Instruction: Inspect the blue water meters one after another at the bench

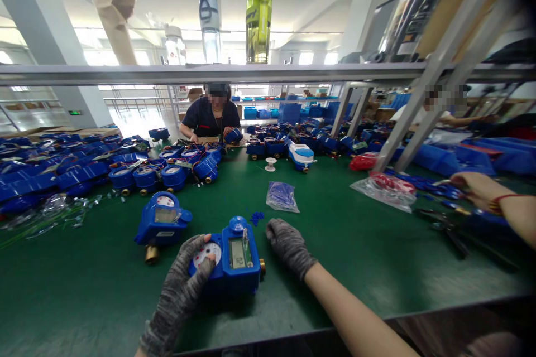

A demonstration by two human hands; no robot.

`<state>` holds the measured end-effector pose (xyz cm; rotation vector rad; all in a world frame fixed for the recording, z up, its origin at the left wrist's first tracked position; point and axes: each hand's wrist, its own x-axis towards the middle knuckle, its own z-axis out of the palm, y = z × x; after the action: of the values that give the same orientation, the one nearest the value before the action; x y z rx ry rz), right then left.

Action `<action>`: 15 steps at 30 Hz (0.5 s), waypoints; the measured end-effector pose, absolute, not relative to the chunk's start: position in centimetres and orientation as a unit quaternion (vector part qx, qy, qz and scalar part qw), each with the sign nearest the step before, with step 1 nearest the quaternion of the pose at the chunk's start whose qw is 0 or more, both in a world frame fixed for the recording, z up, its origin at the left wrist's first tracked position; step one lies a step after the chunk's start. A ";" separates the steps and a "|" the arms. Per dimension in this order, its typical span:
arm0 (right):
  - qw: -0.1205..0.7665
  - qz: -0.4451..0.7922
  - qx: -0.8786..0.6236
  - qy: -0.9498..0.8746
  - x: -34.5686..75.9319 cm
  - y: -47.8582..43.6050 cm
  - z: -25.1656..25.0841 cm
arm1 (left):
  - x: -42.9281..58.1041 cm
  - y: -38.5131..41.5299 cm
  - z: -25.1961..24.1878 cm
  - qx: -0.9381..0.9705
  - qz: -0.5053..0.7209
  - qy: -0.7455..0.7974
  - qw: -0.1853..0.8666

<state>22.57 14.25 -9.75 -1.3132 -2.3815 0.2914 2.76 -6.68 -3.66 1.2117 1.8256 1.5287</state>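
Note:
A blue water meter [243, 268] with a small display and a brass fitting lies in front of me at the table's near side. My left hand [195, 265], in a grey fingerless glove, grips its round dial end, thumb and fingers over the dial. To the right of the meter, my gloved right hand [288, 242] rests low over the table with its fingers curled together; what they hold, if anything, is hidden. Just beyond it lies a little pile of small blue parts [257, 217]. Another blue water meter [162, 217] sits to the left, its brass fitting facing me.
A bag of blue parts [282, 196] and a white spool [270, 164] lie farther back. Many blue meters [171, 175] crowd the far left. At right, a co-worker's hand [473, 189] reaches near pliers [448, 228] and a red-filled bag [387, 189]. A shelf [251, 73] spans overhead; another person sits opposite.

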 end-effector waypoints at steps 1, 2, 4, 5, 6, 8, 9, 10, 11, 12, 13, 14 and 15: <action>0.202 0.096 -0.461 -0.859 23.2 13.8 -10.2 | 2.9 -6.4 -4.0 0.430 0.577 0.659 0.220; 0.201 0.089 -0.452 -0.864 23.7 13.5 -10.5 | 2.9 -6.1 -4.3 0.428 0.591 0.649 0.217; 0.198 0.086 -0.445 -0.869 24.4 13.2 -10.9 | 2.6 -5.4 -4.5 0.441 0.607 0.614 0.245; 0.199 0.092 -0.445 -0.868 24.5 13.1 -11.0 | 2.3 -5.0 -4.4 0.447 0.612 0.593 0.273; 0.207 0.105 -0.447 -0.864 24.6 13.2 -10.8 | 2.0 -4.6 -4.2 0.448 0.613 0.575 0.304; 0.240 0.152 -0.447 -0.848 24.6 13.2 -10.4 | 1.4 -3.8 -3.6 0.436 0.607 0.553 0.368; 0.263 0.186 -0.441 -0.838 24.6 13.2 -10.0 | 1.2 -3.5 -3.3 0.429 0.601 0.549 0.392; 0.286 0.223 -0.429 -0.828 24.6 13.0 -9.7 | 1.0 -3.2 -3.0 0.423 0.593 0.549 0.410; 0.304 0.260 -0.411 -0.819 24.7 12.7 -9.3 | 1.0 -2.9 -2.7 0.419 0.586 0.552 0.420; 0.315 0.293 -0.389 -0.815 24.7 12.2 -8.9 | 0.9 -2.6 -2.5 0.419 0.581 0.553 0.426; 0.318 0.319 -0.367 -0.814 24.8 11.7 -8.6 | 0.9 -2.5 -2.4 0.420 0.579 0.552 0.428; 0.314 0.339 -0.345 -0.817 24.9 11.1 -8.2 | 1.0 -2.3 -2.3 0.420 0.578 0.552 0.429; 0.307 0.353 -0.326 -0.821 25.0 10.5 -7.7 | 1.0 -2.3 -2.3 0.420 0.578 0.552 0.430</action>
<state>24.98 10.47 -7.74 -0.8618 -2.1726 0.9338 1.04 -2.26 -2.34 1.0471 1.3772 1.4421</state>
